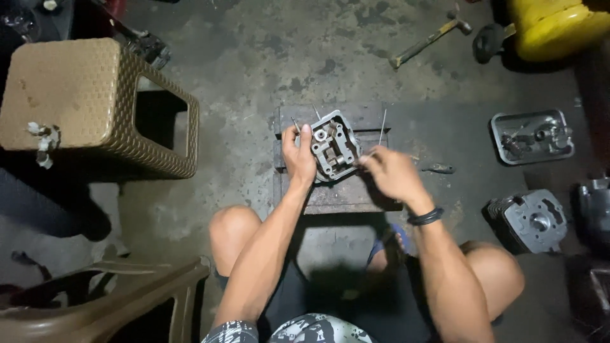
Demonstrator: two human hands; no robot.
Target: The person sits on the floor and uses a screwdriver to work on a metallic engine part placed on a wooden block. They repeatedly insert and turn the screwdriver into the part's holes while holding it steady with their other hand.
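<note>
A grey metal engine cylinder head [333,146] stands tilted on a dark wooden block [337,190] on the concrete floor. My left hand [298,155] grips its left side, thumb up along the edge. My right hand [391,171] is at the head's right edge, fingers pinched there; what they pinch is too small to tell. Thin metal rods [382,127] stick up from the block around the head. A black band sits on my right wrist.
A brown woven plastic stool [82,101] stands at the left. A hammer [429,41] and a yellow container [553,25] lie at the back right. A metal cover with small parts [532,136], a cylinder block [530,219] and a screwdriver [438,168] lie at right. A brown plastic chair [108,298] is near left.
</note>
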